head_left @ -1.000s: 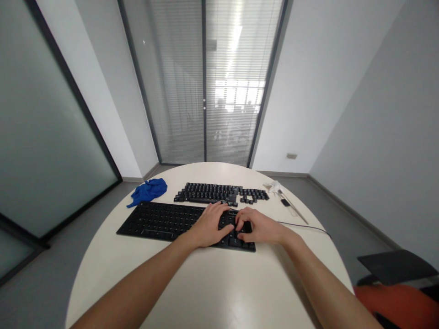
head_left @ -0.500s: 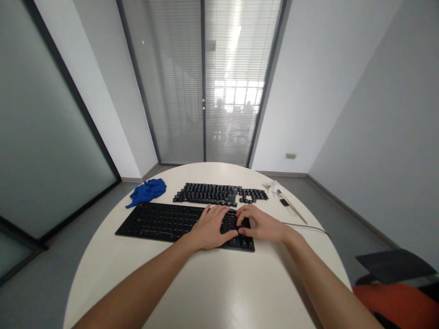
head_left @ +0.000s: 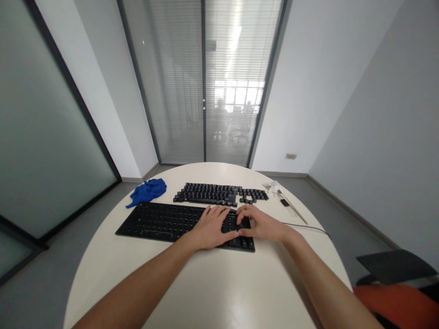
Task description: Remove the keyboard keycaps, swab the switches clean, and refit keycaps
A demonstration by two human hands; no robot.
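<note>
A black keyboard [head_left: 164, 220] lies on the table, most of its key positions bare, with keycaps at its right end. My left hand [head_left: 211, 227] rests flat across its right part, fingers stretched out and thumb pointing right. Over the number pad, my right hand [head_left: 259, 223] has its fingers curled down towards the thumb in a pinch. What sits between those fingertips, if anything, is too small to make out. Beyond the keyboard, loose black keycaps [head_left: 211, 192] are laid out in rows, with a smaller group of keycaps [head_left: 254, 194] to their right.
A crumpled blue cloth [head_left: 148, 191] lies at the left of the round white table [head_left: 219, 278]. On the right are white tissue [head_left: 272, 186], a thin stick [head_left: 295, 208], a small black piece [head_left: 284, 202] and a cable [head_left: 307, 225]. An orange chair [head_left: 394, 301] stands at lower right.
</note>
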